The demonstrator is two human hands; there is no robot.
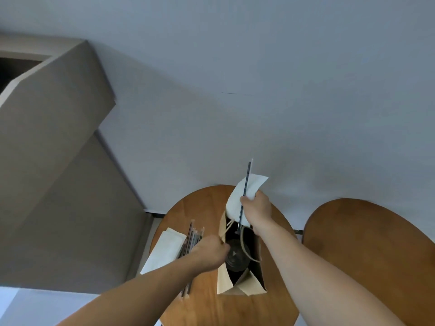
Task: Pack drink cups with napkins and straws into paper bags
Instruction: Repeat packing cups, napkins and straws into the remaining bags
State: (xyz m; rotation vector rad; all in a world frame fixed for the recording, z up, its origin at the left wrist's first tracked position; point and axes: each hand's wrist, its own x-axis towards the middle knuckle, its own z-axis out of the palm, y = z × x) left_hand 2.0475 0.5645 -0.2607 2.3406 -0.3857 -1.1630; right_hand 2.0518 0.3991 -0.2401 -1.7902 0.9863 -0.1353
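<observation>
Right grip (257,208) pinching napkin (257,183) and straw (247,175) together, just above mouth of open paper bag (249,283); straw's lower end dipping inside. Left grip (210,251) curled on bag's left rim. Dark-lidded cup (235,255) upright within bag. Bag standing on round bench (211,309); spare napkins (162,250) and spare straws (191,238) just left of it.

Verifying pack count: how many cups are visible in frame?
1. A dark-lidded cup sits inside the open paper bag on a round wooden table, by the left hand. The bag's walls may hide others.
</observation>
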